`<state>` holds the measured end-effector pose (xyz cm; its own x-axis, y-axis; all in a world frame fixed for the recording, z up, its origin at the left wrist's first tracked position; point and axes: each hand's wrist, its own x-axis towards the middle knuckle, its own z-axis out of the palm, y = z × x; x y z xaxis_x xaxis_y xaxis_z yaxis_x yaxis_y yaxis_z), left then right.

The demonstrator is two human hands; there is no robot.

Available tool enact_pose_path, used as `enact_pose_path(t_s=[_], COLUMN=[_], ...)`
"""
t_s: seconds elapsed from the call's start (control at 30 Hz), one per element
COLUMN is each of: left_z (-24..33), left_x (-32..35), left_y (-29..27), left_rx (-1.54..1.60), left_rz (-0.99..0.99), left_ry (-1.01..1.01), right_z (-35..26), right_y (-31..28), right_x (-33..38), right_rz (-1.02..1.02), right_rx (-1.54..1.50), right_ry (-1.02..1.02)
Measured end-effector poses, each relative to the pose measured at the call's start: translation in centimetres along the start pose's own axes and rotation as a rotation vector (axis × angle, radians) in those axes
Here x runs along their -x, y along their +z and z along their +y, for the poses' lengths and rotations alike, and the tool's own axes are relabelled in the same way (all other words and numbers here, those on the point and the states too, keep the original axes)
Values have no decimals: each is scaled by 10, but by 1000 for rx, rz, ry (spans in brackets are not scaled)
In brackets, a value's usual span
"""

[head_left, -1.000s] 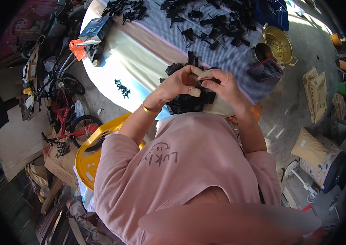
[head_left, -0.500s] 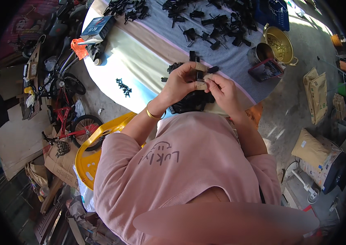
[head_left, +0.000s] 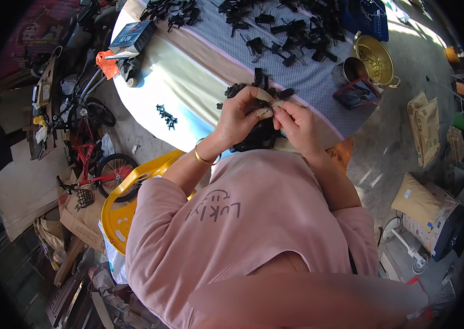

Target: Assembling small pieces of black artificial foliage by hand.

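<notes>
The left hand [head_left: 238, 117] and right hand [head_left: 299, 128], together, pinch a small black part [head_left: 265, 104] (mostly hidden) over the counter's [head_left: 191, 98] near side.

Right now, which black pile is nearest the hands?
The pile next to the pink shirt, partly hidden by the left hand and right hand; the small cluster lies off left, the far-left heap and far-right heap beyond.

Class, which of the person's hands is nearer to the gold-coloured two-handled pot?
Right. The right hand is left of the gold-coloured pot and lower in the picture; the left hand is farther left of it.
</notes>
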<state>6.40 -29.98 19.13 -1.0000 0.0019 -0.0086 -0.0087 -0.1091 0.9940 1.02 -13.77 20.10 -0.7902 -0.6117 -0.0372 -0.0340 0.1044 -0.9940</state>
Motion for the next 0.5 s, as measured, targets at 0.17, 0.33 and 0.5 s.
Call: enact_pose_path(t_s=[0.17,0.33,0.5], left_z=[-3,1,12], left_x=[2,-2,-6], left_y=[7,9,18], left_rx=[-245,-403,-634], left_rz=[113,133,114], left_ry=[120,39,18], right_z=[13,22,18], right_y=[0,-12,-15], right_x=[-4,-9,-11], right_rz=[-16,-82,37], right_rx=[-66,-65,58], right_ry=[66,244,38])
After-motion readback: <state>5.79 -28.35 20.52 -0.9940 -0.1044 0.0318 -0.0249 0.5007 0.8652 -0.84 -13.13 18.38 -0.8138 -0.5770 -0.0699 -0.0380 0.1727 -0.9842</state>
